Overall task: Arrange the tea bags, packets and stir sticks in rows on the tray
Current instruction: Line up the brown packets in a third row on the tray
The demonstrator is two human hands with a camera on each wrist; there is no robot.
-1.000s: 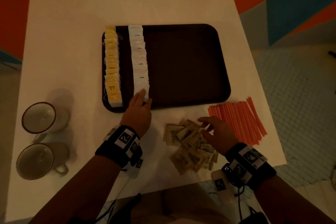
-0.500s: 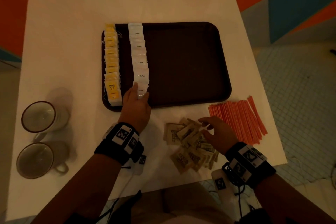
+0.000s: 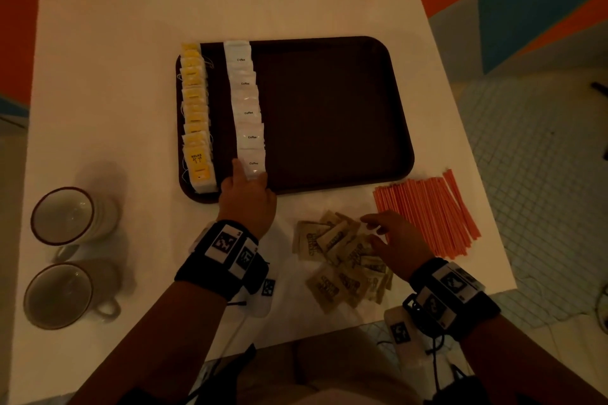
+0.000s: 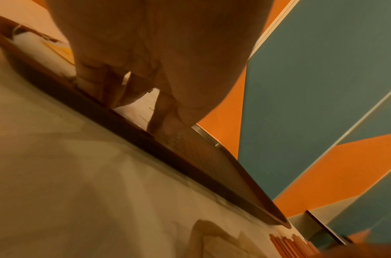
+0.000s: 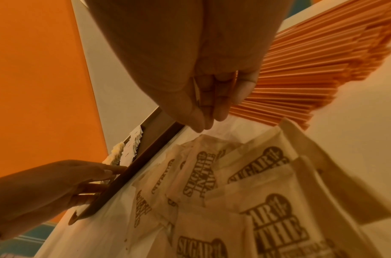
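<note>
On the left of the white table (image 3: 98,76) two empty mugs (image 3: 62,215) lie side by side, well apart from the dark brown tray (image 3: 329,115) at the middle. Along the tray's left edge runs a row of overlapping yellow tea bags (image 3: 195,115), the nearest printed "RELAX", with thin strings showing at the row's sides. Just right of it, with a strip of bare tray between, runs a row of white packets marked "Coffee" (image 3: 246,108), also overlapping from far to near.

The left hand (image 3: 246,199) reaches over the tray's near rim, its fingers straight and slightly spread, the tips pressing on the nearest coffee packet (image 3: 253,164); nothing is gripped.

To the right, on the table near the tray's near edge, a loose heap of tan sugar packets (image 3: 342,260) printed "SUGAR IN THE RAW" lies overlapped at many angles. The right hand (image 3: 399,242) hovers over the heap's right side, fingers bent downward and drawn close together; whether they pinch a packet cannot be told.

Farthest right, a fanned bundle of orange stir sticks (image 3: 431,214) lies on the table, just beside the right hand and the sugar heap.
</note>
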